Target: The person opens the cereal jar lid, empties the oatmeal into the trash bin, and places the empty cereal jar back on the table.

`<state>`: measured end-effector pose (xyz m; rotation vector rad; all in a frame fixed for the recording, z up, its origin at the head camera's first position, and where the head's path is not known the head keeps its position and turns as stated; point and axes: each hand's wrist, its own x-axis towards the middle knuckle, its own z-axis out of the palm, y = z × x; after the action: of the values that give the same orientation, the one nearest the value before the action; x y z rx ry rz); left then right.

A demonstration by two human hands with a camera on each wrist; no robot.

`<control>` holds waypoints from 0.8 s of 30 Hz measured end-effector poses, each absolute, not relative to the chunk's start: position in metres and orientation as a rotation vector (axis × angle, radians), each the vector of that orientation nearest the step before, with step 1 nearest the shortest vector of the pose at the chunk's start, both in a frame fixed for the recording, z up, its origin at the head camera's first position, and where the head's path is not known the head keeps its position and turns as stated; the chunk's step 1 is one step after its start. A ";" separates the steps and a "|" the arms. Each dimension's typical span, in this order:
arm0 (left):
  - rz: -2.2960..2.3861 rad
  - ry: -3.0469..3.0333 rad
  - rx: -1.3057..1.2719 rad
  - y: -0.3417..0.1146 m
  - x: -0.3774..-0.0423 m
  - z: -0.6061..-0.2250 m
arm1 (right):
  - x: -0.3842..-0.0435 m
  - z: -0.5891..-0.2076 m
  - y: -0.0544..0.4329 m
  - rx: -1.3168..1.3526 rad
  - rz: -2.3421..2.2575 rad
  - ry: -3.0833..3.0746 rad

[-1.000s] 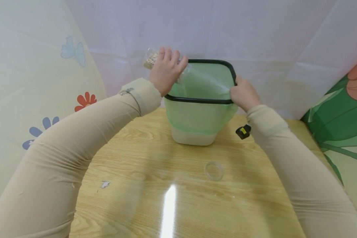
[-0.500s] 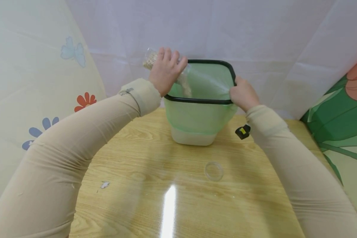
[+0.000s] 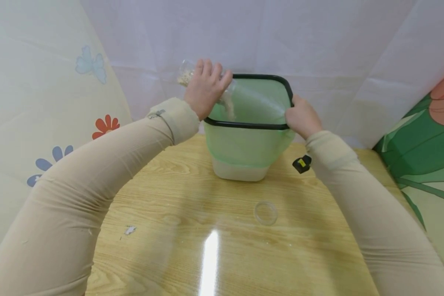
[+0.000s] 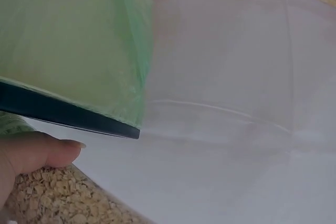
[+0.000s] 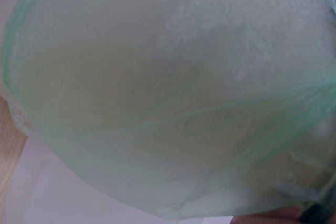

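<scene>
My left hand (image 3: 207, 88) grips a clear jar (image 3: 185, 68) and holds it tilted, its mouth over the left side of a bin. Pale oat-like flakes (image 4: 58, 198) fill part of the jar, and a stream of them (image 3: 228, 105) falls into the bin. The bin has a black rim (image 3: 244, 124) and a pale base (image 3: 240, 173); a thin green bag (image 3: 244, 144) lines it and hangs over its outside. My right hand (image 3: 304, 117) holds the rim and bag at the right corner. In the right wrist view the bag (image 5: 157, 103) hides nearly everything.
The bin stands near the back of a wood-grain table (image 3: 163, 246), close to a white cloth backdrop (image 3: 207, 33). A clear round ring or lid (image 3: 257, 213) lies in front of it. A black piece with a yellow mark (image 3: 301, 163) shows beside the right cuff.
A faint trickle of flakes has become a fuller stream into the bin, and the flakes in the jar's raised end have dropped lower. Both hands have stayed almost in place.
</scene>
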<state>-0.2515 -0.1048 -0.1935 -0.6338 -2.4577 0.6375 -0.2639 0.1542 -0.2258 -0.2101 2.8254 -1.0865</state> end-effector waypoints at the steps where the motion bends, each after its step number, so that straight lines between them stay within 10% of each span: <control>1: 0.636 -2.458 -0.634 -0.105 -0.252 -0.194 | -0.264 -0.226 0.154 -0.210 -1.091 2.825; 24: 0.644 -2.439 -0.632 -0.103 -0.253 -0.196 | -0.263 -0.225 0.156 -0.231 -1.093 2.822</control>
<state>-0.2530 -0.1028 -0.1958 -0.6315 -2.4386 0.6437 -0.2631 0.1560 -0.2249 -0.2313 2.8216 -1.0932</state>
